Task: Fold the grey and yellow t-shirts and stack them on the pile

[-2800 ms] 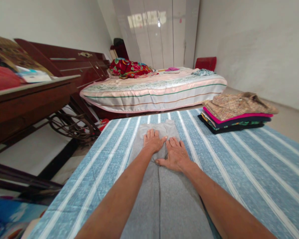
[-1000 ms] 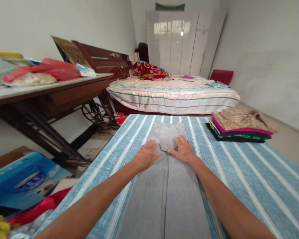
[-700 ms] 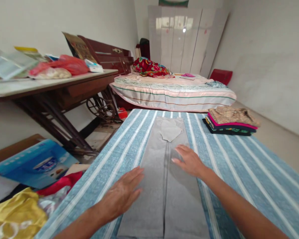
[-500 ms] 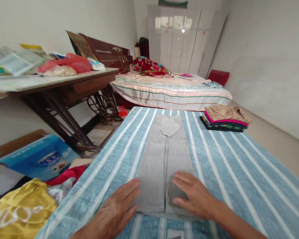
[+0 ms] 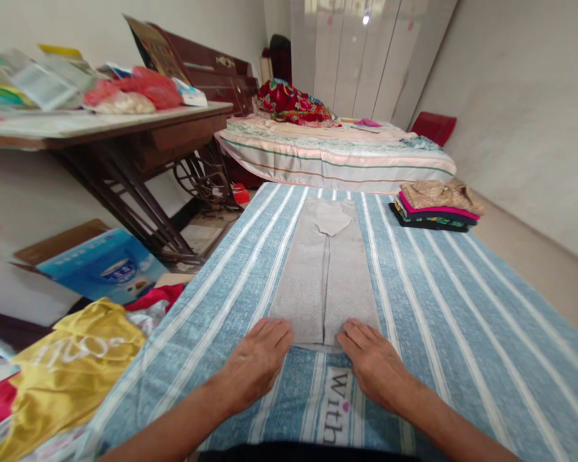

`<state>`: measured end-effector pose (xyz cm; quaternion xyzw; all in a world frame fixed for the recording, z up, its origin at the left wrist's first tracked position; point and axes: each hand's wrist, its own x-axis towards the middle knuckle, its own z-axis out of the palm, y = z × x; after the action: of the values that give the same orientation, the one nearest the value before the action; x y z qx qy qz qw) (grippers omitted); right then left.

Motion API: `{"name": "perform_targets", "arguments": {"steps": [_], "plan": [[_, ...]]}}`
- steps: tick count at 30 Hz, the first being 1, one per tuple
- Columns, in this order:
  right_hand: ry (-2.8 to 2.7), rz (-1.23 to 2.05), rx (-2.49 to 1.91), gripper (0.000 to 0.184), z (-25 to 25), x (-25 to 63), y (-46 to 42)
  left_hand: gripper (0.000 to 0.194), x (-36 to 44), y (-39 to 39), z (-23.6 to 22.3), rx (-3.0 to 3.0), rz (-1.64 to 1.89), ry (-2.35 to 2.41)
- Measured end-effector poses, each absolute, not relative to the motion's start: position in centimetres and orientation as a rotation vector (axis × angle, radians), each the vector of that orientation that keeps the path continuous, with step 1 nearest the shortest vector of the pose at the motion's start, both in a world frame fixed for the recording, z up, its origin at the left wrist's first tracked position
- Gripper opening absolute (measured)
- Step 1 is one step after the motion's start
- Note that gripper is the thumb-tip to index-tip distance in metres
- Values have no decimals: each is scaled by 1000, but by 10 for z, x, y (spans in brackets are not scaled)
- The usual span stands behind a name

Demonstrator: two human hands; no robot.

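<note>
Grey trousers (image 5: 301, 289) lie flat and narrow on the blue striped bed cover, a slit running between the two legs and a pointed flap at the far end. My left hand (image 5: 260, 359) is at their near left corner, fingers curled over the hem. At the near right corner, my right hand (image 5: 373, 359) has its fingers bent onto the cloth, the thumb tucked underneath or out of sight. Between my wrists, the cover shows a printed patch reading "With" (image 5: 338, 404).
A stack of folded clothes (image 5: 438, 205) sits at the far right of the striped cover (image 5: 212, 321). On the left are a yellow garment (image 5: 77, 366), a blue box (image 5: 110, 266) and a cluttered sewing-machine table (image 5: 192, 119). Another bed (image 5: 337, 160) stands beyond.
My hands went from lying spread over the lower legs to curling at the hem corners. The view has tilted down, so the bed and trousers appear higher.
</note>
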<state>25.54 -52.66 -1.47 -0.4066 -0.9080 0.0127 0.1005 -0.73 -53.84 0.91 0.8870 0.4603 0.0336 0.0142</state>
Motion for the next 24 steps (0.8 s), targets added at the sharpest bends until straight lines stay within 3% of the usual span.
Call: {"name": "perform_targets", "arguments": {"steps": [10, 16, 24], "plan": [[-2640, 14, -1238, 35, -11, 247, -518, 30, 17, -524, 36, 2828, -272, 1364], [-2616, 283, -1335, 36, 3, 251, -503, 20, 8, -508, 38, 2716, -156, 1373], [-2552, 482, -1391, 35, 12, 251, -489, 24, 3, -495, 34, 2716, -74, 1397]]}}
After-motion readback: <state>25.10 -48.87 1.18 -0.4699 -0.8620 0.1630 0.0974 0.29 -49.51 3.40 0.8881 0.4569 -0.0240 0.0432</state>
